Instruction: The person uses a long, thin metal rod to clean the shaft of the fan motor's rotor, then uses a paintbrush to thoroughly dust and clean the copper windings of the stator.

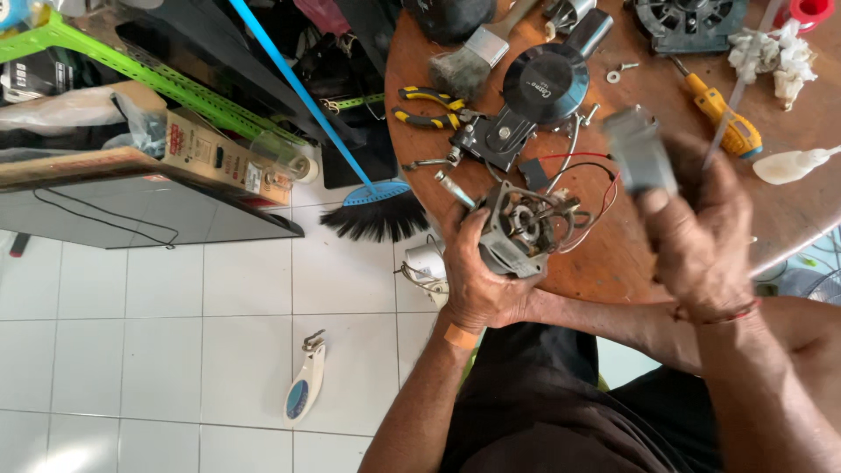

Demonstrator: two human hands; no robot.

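Observation:
My left hand (pixel 480 278) grips a small grey electric motor (pixel 523 229) with a metal shaft and red, black and white wires trailing from it, held at the near edge of a round wooden table (pixel 613 263). My right hand (pixel 696 229) is raised just right of the motor and holds a blurred grey boxy part (pixel 639 156) between thumb and fingers. The wires run from the motor toward that part.
On the table lie yellow-handled pliers (pixel 427 107), a paintbrush (pixel 473 54), a black round cover (pixel 545 83), a yellow screwdriver (pixel 723 116), a white rag (pixel 775 54) and screws. A broom (pixel 377 210) leans at the table's left. A white-and-blue tool (pixel 305 385) lies on the tiled floor.

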